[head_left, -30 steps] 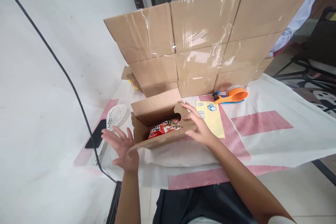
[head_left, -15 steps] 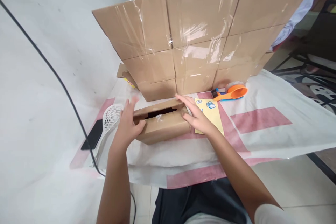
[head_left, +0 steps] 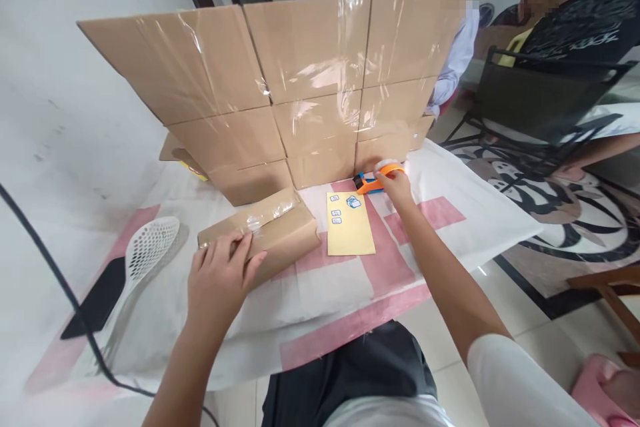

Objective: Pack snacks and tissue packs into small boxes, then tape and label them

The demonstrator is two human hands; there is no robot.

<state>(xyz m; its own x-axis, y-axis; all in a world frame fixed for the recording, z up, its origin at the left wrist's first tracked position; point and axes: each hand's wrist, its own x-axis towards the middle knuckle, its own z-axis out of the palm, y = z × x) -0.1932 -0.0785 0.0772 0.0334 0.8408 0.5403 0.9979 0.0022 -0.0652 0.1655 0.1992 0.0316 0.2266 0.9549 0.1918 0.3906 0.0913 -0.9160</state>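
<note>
A brown cardboard box [head_left: 287, 237] lies on the table, its top flaps folded down and some clear tape along the top. My left hand [head_left: 220, 277] rests over its left end, fingers spread on top and thumb apart on the near side. Further right, my right hand [head_left: 397, 187] has its fingers closed round an orange and blue tape dispenser [head_left: 369, 185] carrying a roll of clear tape. Between the box and the dispenser lies a yellow sheet [head_left: 350, 237] with small blue drawings.
A tall taped cardboard panel [head_left: 315, 67] stands behind the box. At the left are a white slotted skimmer [head_left: 153, 243], a black flat object [head_left: 100, 300] and a dark cable [head_left: 45, 267]. People are beyond the table, one beside a dark chair [head_left: 530, 97].
The box's open flaps have come down. My right hand has left the box and taken hold of the tape dispenser. My left hand has moved onto the box top. The view has turned right.
</note>
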